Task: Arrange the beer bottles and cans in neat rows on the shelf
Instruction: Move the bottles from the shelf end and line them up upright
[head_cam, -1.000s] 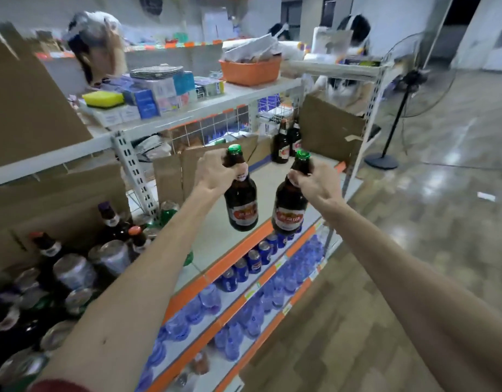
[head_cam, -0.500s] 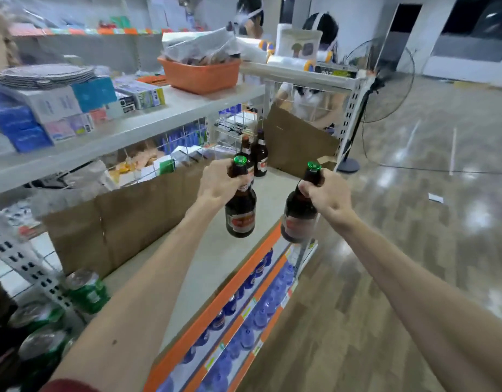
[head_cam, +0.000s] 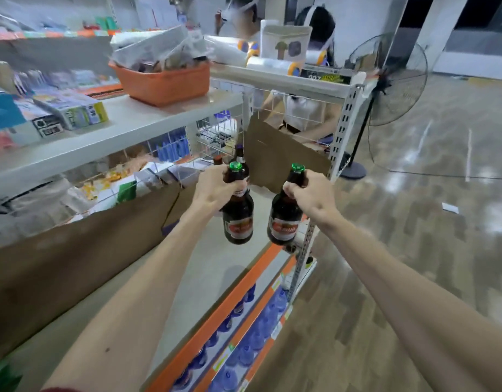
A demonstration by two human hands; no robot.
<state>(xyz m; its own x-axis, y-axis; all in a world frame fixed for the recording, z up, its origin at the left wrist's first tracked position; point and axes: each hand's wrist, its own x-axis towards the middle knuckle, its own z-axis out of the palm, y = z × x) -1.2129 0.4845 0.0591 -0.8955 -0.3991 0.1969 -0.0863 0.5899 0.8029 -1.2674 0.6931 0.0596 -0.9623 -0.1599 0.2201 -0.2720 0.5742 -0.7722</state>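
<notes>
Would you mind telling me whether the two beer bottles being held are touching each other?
Apart. The head view shows a strip of pale shelf between the left bottle and the right bottle.

We find both arms stretched forward. Our left hand [head_cam: 213, 190] grips the left bottle [head_cam: 238, 222] by its neck; our right hand [head_cam: 312, 198] grips the right bottle [head_cam: 283, 222] likewise.

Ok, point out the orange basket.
Head view, upper left of centre: the orange basket sits on the white shelf, right of the boxes and left of the plastic rolls.
</notes>
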